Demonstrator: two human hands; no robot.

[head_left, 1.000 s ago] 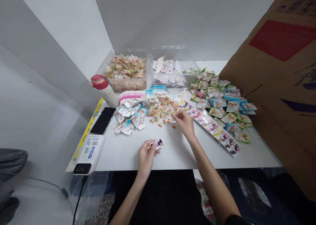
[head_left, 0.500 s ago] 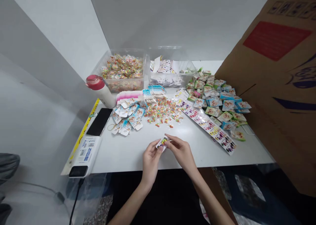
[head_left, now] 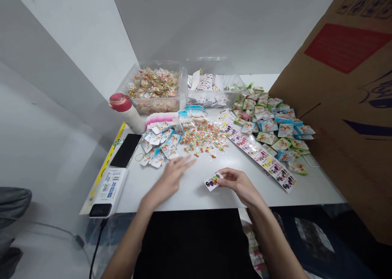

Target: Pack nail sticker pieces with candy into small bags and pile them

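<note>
The right hand (head_left: 238, 185) pinches a small printed card (head_left: 212, 182) by one end, the card jutting out to the hand's left, its long axis tilted up to the right. The blurred left hand (head_left: 173, 175) is open, holding nothing, with loose colourful packets (head_left: 203, 138) just ahead of it.

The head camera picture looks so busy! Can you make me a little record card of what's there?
Right hand: fingers hold a small printed card
Left hand: open, blurry, over the white table
Nearest left hand: white-and-blue cards
Middle pile: tiny colourful packets
Right pile: green and blue packets
Long strip: printed sheets
Back: clear tub
Left side: phone, red-capped bottle
</note>
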